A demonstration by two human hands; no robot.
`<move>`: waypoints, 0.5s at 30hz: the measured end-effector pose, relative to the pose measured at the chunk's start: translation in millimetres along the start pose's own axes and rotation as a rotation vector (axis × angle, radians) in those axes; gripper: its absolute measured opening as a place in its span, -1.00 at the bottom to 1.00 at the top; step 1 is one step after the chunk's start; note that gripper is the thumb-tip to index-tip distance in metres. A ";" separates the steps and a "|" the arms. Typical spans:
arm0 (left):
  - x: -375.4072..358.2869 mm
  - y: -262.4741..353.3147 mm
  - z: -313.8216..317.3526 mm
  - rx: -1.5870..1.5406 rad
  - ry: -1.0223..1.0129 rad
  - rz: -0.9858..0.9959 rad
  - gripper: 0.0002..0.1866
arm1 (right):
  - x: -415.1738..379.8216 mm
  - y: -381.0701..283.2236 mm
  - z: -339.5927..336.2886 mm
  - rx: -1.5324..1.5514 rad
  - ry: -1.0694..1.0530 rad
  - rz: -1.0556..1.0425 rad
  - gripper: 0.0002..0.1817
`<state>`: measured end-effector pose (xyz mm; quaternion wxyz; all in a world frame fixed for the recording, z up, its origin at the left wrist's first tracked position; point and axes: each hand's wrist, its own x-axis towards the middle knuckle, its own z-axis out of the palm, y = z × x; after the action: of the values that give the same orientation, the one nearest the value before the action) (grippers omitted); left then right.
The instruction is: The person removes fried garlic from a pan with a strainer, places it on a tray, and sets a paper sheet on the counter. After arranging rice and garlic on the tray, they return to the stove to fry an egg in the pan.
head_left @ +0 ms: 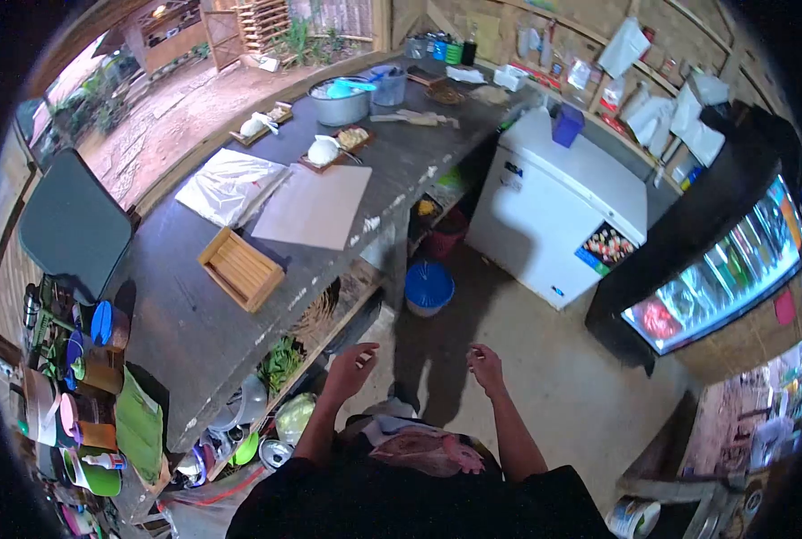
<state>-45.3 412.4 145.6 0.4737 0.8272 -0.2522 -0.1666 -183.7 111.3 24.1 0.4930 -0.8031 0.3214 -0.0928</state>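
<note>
My left hand (351,370) is held over the floor just off the counter's front edge, its fingers loosely bent and apart with nothing in them. My right hand (484,369) hovers over the concrete floor, fingers slightly curled and also holding nothing. Nearest to the left hand are green leaves (280,366) on the shelf under the counter. On the dark counter (172,314) lie a slatted wooden tray (242,269), a pale sheet of paper (315,205) and a clear plastic packet (230,186). Behind them, a small wooden tray carries a white mound (323,150) of food.
A blue-lidded bucket (429,286) stands on the floor ahead. A white chest freezer (545,207) and a lit display fridge (720,269) are to the right. At the counter's back sits a large metal pot (340,110). A green banana leaf (138,427) lies at left.
</note>
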 end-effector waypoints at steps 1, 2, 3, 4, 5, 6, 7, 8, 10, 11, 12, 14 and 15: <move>18.2 1.6 -3.4 -0.015 0.044 0.054 -0.70 | 24.7 -16.1 1.5 -0.003 -0.014 -0.018 -0.67; 35.3 6.1 -8.0 -0.015 0.062 0.048 -0.70 | 44.6 -30.2 2.1 0.048 -0.012 -0.058 -0.67; 50.5 12.9 -14.3 -0.004 0.076 0.084 -0.71 | 60.6 -43.0 1.8 0.100 -0.012 -0.090 -0.68; 63.3 23.0 -22.8 0.010 0.088 0.116 -0.72 | 74.8 -60.6 0.4 0.098 -0.032 -0.092 -0.68; 74.2 33.3 -32.1 0.049 0.098 0.119 -0.73 | 90.7 -78.7 0.1 0.103 -0.045 -0.124 -0.68; 86.7 31.8 -37.3 0.053 0.109 0.104 -0.73 | 109.1 -93.9 2.3 0.109 -0.058 -0.157 -0.69; 98.6 28.5 -40.8 0.064 0.144 0.082 -0.73 | 129.1 -103.1 6.5 0.109 -0.076 -0.160 -0.69; 109.9 26.3 -44.2 0.073 0.179 0.061 -0.74 | 148.8 -112.2 9.6 0.091 -0.059 -0.251 -0.69; 126.0 28.1 -55.6 0.076 0.242 0.057 -0.75 | 184.1 -138.1 15.2 0.073 -0.062 -0.346 -0.70; 133.4 30.8 -61.2 0.079 0.293 0.068 -0.75 | 199.5 -154.3 17.3 0.052 -0.054 -0.397 -0.71; 140.3 36.7 -66.6 0.081 0.307 0.053 -0.75 | 213.1 -172.6 19.1 0.031 -0.048 -0.448 -0.71; 156.2 47.5 -75.3 0.073 0.362 -0.030 -0.76 | 243.1 -206.2 24.1 0.033 -0.082 -0.533 -0.72; 166.0 44.5 -76.5 0.083 0.403 0.003 -0.75 | 260.8 -219.7 28.8 0.037 -0.095 -0.612 -0.74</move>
<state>118.2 351.6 216.1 0.4802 0.8623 -0.1600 0.0134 125.4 41.4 153.1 0.4711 -0.8570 0.0393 -0.2052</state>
